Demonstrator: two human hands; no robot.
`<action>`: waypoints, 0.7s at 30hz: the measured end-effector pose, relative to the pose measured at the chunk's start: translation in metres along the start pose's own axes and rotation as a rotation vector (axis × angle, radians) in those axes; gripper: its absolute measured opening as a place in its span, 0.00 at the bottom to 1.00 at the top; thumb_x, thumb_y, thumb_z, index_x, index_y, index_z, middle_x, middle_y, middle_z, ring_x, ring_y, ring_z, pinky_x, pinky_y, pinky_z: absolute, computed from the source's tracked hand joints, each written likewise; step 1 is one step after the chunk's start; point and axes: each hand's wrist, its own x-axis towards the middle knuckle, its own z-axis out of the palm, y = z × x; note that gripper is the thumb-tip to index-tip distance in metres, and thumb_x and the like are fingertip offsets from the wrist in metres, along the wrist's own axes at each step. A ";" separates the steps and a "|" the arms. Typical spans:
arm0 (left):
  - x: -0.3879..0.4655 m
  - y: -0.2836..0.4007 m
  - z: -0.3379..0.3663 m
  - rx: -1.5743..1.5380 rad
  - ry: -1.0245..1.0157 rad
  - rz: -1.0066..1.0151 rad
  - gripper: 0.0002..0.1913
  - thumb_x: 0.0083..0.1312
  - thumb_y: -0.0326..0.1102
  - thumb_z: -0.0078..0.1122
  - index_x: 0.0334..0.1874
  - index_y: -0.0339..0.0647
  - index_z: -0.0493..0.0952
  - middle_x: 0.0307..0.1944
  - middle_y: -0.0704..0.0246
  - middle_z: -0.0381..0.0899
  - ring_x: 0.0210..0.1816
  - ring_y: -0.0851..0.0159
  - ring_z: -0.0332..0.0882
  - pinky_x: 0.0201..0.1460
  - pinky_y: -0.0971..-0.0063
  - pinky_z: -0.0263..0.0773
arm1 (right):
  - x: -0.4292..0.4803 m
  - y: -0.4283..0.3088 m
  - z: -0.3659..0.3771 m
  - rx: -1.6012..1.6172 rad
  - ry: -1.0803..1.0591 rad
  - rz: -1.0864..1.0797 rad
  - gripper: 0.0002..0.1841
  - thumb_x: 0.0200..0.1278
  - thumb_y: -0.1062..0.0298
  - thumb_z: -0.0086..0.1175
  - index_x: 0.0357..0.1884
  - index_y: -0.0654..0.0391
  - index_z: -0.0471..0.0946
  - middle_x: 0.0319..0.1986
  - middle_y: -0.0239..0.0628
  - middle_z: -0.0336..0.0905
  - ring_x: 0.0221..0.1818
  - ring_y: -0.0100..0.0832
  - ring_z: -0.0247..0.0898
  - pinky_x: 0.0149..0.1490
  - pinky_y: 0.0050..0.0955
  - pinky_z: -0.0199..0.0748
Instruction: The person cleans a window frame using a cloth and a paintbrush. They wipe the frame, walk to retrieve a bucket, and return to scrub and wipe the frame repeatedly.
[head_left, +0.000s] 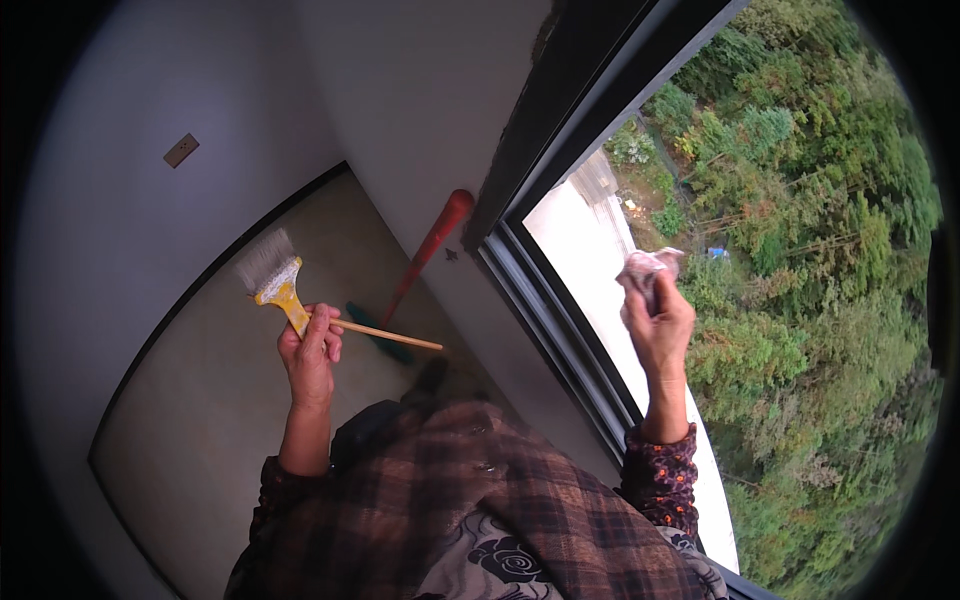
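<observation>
My left hand (311, 356) is closed around the yellow handle of a flat paintbrush (281, 289), whose pale bristles point up and to the left. A thin wooden stick (390, 334) is held in the same hand and sticks out to the right. On the right, my right hand (664, 319) grips a crumpled pinkish cloth (646, 271) between thumb and fingers. It is raised in front of the window opening, with the outdoors behind it. The cloth is slightly blurred.
A dark window frame with metal tracks (562, 337) runs diagonally on the right. A red broom-like handle (435, 244) leans against the wall (390, 135), above a green object (379, 334) on the floor (202, 390). A wall socket (181, 151) is at upper left. Trees stand outside.
</observation>
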 end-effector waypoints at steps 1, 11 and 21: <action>0.000 -0.001 0.001 -0.008 0.004 0.004 0.11 0.73 0.36 0.59 0.41 0.33 0.78 0.30 0.69 0.75 0.18 0.81 0.63 0.21 0.86 0.59 | -0.010 -0.015 0.023 0.094 -0.056 -0.059 0.09 0.59 0.67 0.64 0.40 0.56 0.78 0.33 0.47 0.82 0.31 0.48 0.81 0.37 0.40 0.79; -0.004 0.005 0.002 0.032 -0.015 -0.049 0.10 0.73 0.35 0.60 0.40 0.33 0.77 0.31 0.68 0.77 0.18 0.81 0.63 0.21 0.86 0.59 | 0.047 -0.093 0.103 -0.555 -0.685 -0.358 0.23 0.59 0.63 0.56 0.56 0.63 0.75 0.29 0.42 0.83 0.31 0.45 0.83 0.37 0.42 0.78; 0.001 -0.010 -0.014 0.036 0.007 -0.081 0.10 0.73 0.35 0.60 0.40 0.34 0.77 0.32 0.67 0.79 0.17 0.81 0.62 0.20 0.86 0.59 | 0.028 -0.073 0.094 -0.482 -0.570 -0.392 0.17 0.66 0.60 0.51 0.50 0.60 0.78 0.19 0.42 0.80 0.22 0.48 0.79 0.30 0.42 0.76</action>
